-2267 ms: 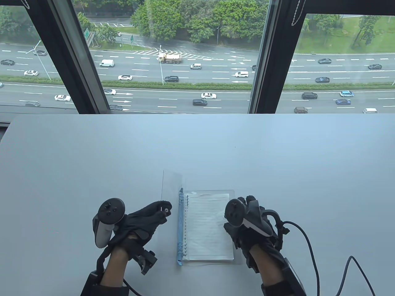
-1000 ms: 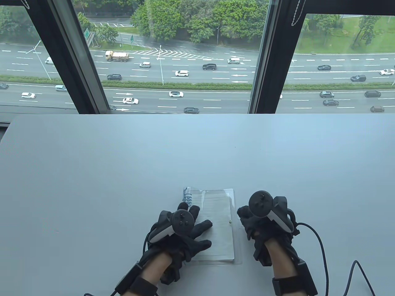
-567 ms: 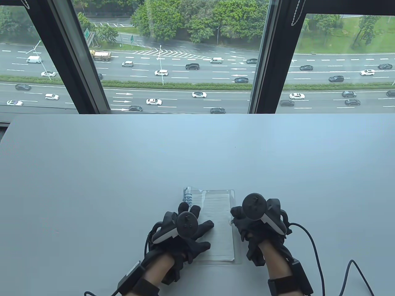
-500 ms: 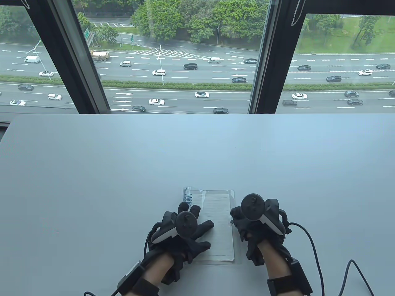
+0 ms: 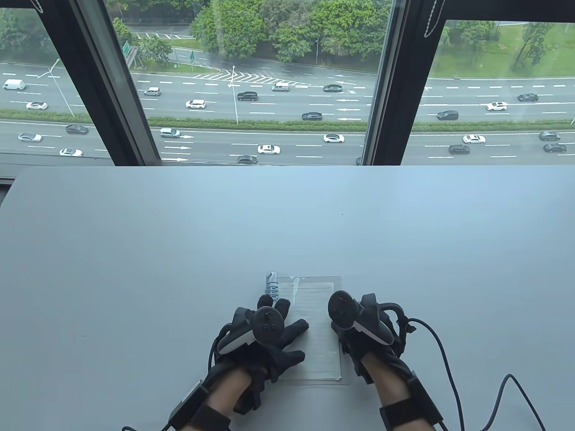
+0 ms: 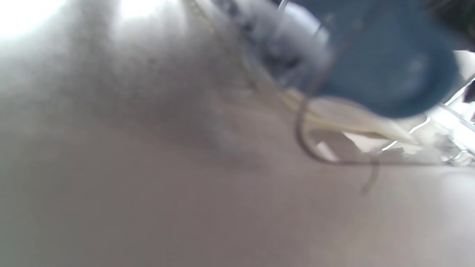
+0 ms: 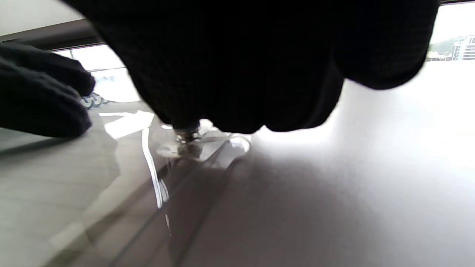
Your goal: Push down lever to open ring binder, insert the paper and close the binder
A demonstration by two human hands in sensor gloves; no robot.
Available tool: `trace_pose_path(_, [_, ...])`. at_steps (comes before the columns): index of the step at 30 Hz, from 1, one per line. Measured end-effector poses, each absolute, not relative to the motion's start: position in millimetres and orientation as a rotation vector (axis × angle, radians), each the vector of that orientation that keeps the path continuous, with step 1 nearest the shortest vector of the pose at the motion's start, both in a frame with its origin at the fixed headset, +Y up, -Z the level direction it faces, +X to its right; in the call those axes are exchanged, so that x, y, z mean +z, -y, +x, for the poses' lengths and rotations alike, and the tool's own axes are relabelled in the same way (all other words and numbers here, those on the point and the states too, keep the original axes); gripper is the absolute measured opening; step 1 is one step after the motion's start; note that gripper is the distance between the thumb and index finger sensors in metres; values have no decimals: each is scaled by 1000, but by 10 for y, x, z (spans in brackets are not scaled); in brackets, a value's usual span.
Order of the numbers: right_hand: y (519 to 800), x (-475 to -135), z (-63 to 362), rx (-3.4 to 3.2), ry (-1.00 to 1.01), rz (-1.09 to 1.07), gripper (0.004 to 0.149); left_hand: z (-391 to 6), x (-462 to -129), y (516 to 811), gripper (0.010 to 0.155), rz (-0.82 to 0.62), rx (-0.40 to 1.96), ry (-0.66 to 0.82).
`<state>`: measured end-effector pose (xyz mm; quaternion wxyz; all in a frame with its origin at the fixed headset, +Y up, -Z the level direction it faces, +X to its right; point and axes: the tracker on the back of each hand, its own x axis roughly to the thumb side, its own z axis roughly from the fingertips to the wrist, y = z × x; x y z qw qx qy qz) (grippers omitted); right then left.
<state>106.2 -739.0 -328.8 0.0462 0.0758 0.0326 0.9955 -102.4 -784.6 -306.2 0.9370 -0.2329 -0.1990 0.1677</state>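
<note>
binder [image 5: 310, 314] lies closed; left hand [image 5: 269, 332] presses flat, fingers spread, pinning the cover, while right hand [image 5: 355, 327] pushes the snap [image 7: 185, 139], grip hidden.

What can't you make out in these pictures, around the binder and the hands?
- Binder snap: table view, hidden under the right hand.
- Right hand's grip: right wrist view, dark glove fills the top.
- Rings: left wrist view, blurred; table view, mostly under the left hand.
</note>
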Motion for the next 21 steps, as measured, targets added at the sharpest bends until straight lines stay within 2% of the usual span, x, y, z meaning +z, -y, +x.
trace_pose_path(8, [7387,-3298,917,3129,-103,254,36,-1028,-3060,7845,76,-483,344,411])
trace_pose_path(11, [7381,-3272,770,3257,-81,331,36,-1026,-3060,7845,77,-484,342,417])
trace_pose_path(15, [7307,-3299,835,3252,-208,432,38,-1083,-3082,7798,83,-479,363,454])
trace_pose_path(16, [7276,-3288,890,3223,-194,431,40,-1125,-3095,7751,90,-454,374,449])
trace_pose_path(18, [7205,-3230,1046,3163,-28,433,48,-1278,-3138,7545,101,-291,414,428])
trace_pose_path(19, [7167,-3209,1168,3137,17,429,56,-1394,-3170,7410,103,-173,429,420])
trace_pose_path(21, [7104,-3205,1397,3111,-32,329,77,-1630,-3199,7238,105,-33,395,349])
